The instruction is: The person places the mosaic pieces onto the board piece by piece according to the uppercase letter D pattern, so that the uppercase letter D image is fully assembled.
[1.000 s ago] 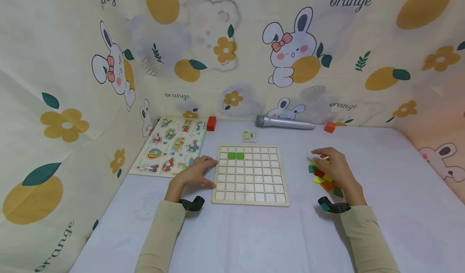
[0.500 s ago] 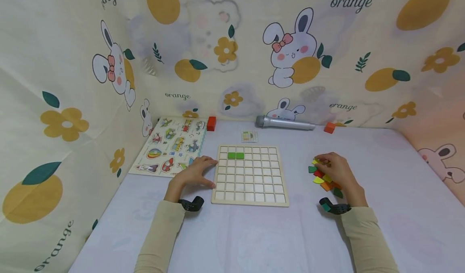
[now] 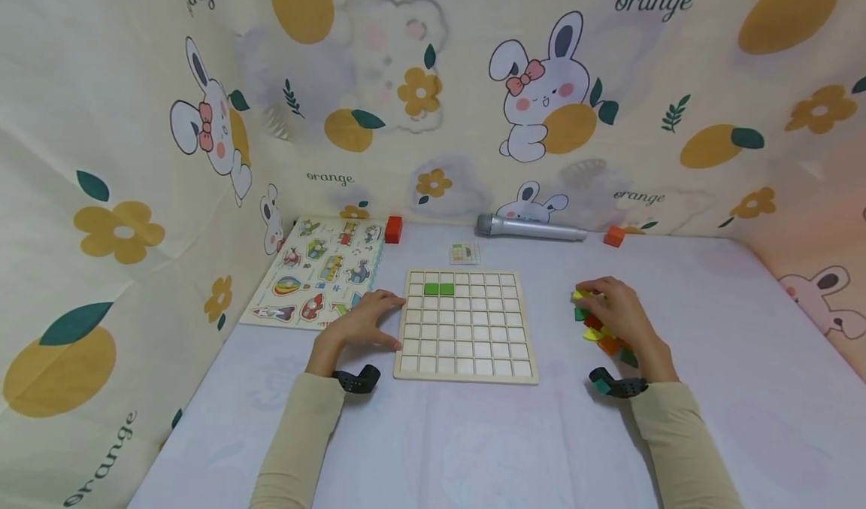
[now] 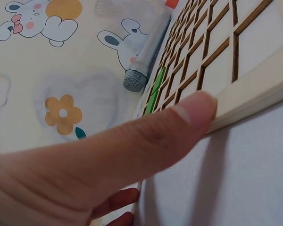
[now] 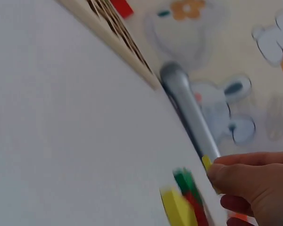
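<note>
A wooden grid board (image 3: 465,380) lies on the table, two green square tiles (image 3: 439,289) side by side in its second row. My left hand (image 3: 361,322) is at the board's left edge, fingers spread; in the left wrist view its thumb (image 4: 198,110) touches the frame. To the right of the board, my right hand (image 3: 619,310) pinches a small yellow tile (image 5: 206,163) between thumb and finger. Beneath that hand lies a pile of loose tiles (image 3: 608,345) in yellow, green, red and orange, partly covered by the hand.
Behind the board lies a small pattern card (image 3: 464,253). A grey toy microphone (image 3: 531,228) rests along the back wall. Red blocks (image 3: 394,230) stand at the back left and back right. A picture puzzle board (image 3: 318,272) lies beyond my left hand.
My right hand dipped to the pile, and now has a yellow tile between its fingertips, slightly to the left. My left hand and the board stay in place.
</note>
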{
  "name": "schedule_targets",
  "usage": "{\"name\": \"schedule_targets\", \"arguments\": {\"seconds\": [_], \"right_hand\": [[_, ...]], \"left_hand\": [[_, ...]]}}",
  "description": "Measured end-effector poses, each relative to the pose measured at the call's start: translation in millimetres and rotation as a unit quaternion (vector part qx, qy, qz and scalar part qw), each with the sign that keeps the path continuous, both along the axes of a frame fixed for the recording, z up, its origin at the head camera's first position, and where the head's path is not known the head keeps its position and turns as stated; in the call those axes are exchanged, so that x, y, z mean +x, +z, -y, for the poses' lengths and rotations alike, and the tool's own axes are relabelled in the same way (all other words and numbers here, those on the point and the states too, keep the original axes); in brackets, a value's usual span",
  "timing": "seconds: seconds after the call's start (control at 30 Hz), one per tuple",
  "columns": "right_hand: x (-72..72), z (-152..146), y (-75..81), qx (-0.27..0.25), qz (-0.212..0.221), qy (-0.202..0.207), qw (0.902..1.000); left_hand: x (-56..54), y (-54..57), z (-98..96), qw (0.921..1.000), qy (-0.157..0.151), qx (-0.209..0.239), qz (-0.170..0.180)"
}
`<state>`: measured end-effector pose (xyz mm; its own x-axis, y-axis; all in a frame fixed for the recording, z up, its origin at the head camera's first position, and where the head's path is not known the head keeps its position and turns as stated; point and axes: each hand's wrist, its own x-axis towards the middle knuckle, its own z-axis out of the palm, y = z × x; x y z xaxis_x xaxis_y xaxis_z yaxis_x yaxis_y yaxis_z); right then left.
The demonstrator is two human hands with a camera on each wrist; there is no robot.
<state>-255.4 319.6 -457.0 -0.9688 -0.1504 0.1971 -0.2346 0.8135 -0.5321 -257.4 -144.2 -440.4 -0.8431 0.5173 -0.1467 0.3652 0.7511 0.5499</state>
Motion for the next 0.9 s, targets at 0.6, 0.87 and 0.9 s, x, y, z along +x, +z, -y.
{"name": "schedule_targets", "arguments": {"seconds": [0.6, 0.87, 0.9], "right_hand": [[-38.7, 125.9, 1.4, -0.059, -0.049, 0.145, 0.9865], [-43.5, 161.9, -6.6, -0.079, -0.057, 0.143, 0.9848], [-43.6, 164.8, -6.9, -0.082, -0.057, 0.144, 0.9845]], "left_hand": [[0.4, 0.9, -1.1, 1.0000, -0.001, 0.006, 0.002], [-0.2, 0.1, -0.6, 1.0000, -0.001, 0.007, -0.003], [-0.5, -0.1, -0.1, 1.0000, 0.000, 0.005, -0.003]]}}
